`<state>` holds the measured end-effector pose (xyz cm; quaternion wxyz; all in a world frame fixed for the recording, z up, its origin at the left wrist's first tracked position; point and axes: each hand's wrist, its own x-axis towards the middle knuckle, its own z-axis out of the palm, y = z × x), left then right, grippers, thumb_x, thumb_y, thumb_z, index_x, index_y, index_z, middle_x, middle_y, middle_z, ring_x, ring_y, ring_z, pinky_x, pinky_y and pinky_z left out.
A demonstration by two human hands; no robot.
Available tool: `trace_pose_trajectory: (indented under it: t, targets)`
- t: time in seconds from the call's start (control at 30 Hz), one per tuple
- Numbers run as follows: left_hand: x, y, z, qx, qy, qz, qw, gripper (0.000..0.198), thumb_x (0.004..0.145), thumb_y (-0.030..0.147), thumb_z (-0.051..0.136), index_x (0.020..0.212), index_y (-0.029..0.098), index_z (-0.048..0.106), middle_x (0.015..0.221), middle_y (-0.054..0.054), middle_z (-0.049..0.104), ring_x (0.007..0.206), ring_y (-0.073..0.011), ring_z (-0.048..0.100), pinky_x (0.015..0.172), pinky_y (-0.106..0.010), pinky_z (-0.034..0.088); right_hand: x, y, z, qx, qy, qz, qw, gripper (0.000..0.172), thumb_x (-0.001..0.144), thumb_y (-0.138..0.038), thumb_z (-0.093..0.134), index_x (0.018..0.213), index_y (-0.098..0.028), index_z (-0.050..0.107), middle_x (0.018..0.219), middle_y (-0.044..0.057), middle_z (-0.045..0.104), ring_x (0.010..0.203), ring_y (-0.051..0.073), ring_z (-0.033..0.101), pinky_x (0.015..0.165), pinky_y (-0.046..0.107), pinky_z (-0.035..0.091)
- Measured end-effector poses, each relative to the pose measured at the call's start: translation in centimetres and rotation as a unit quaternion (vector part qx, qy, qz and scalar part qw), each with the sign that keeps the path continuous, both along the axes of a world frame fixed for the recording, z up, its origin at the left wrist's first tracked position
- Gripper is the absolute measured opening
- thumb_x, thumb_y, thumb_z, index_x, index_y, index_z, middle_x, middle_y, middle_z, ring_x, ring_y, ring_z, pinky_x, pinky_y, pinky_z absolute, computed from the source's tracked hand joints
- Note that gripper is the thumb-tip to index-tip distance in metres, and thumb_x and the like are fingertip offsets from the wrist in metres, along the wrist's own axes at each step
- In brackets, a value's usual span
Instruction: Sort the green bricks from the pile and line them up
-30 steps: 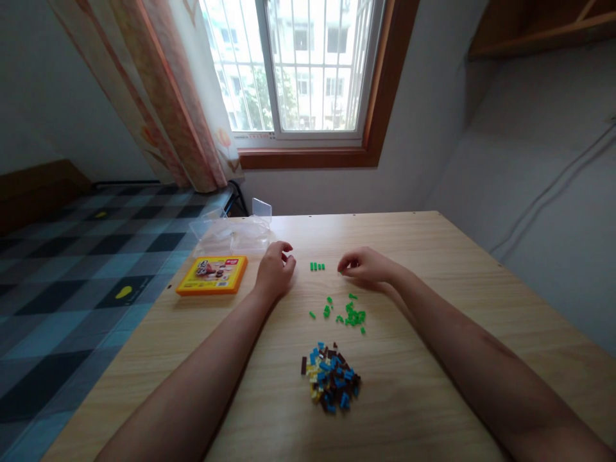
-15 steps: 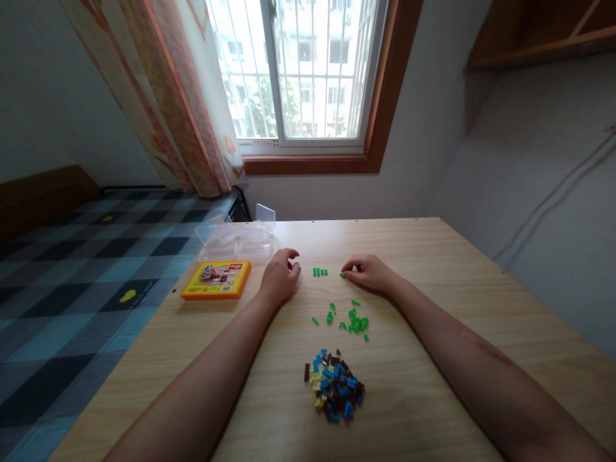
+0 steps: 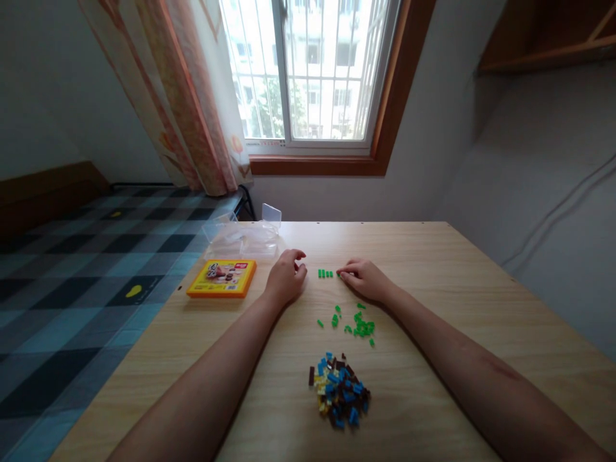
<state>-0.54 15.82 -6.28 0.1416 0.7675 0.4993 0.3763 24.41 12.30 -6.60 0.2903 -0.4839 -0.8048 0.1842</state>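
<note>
Bare left hand [image 3: 287,279], right hand [image 3: 364,279] and forearms [image 3: 226,359]
1 faint mark [image 3: 501,369] is seen on the right forearm [image 3: 443,340].

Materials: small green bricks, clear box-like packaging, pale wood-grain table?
Small green bricks: likely plastic, uniform bright colour; gloss too small to judge. Clear box-like packaging: probably thin glossy plastic, see-through with glints. Pale wood-grain table: wood or laminate, satin; streaks don't settle which.

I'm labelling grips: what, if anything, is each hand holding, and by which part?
The right hand seems to pinch a small green brick; the gripped part is too small to tell. The left hand holds nothing visible.
</note>
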Motion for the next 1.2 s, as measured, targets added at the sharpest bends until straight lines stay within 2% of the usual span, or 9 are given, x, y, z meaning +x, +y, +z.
trace_pose_trajectory:
  t: [0.27,0.5,1.2]
  targets:
    - [0.1,-0.2,0.0,-0.005,0.0,0.001,1.0,0.022,0.081,0.012,0.055,0.101,0.019,0.062,0.099,-0.004,0.064,0.074,-0.0163,0.061,0.078,-0.034,0.051,0.7,0.3,-0.9,0.028,-0.024,0.003,0.999,0.026,0.096,-0.026,0.056,0.104,-0.017,0.079,0.097,0.009,0.069,0.086,0.018,0.062,0.08,0.028,0.045]
    - [0.1,-0.3,0.0,-0.005,0.004,0.003,1.0,0.022,0.082,0.012,0.055,0.101,0.019,0.063,0.1,-0.005,0.064,0.075,-0.0167,0.061,0.078,-0.034,0.051,-0.4,-0.3,-0.7,0.034,-0.03,-0.007,0.999,0.026,0.097,-0.025,0.055,0.105,-0.017,0.079,0.098,0.009,0.07,0.09,0.019,0.063,0.084,0.03,0.046]
    - [0.2,-0.3,-0.1,-0.002,0.004,-0.005,1.0,0.022,0.082,0.012,0.055,0.102,0.019,0.063,0.103,-0.005,0.064,0.075,-0.0167,0.061,0.079,-0.034,0.051,-0.5,-0.6,-0.8,0.049,-0.058,-0.018,0.997,0.028,0.097,-0.027,0.054,0.109,-0.019,0.078,0.1,0.008,0.07,0.089,0.018,0.063,0.083,0.029,0.046]
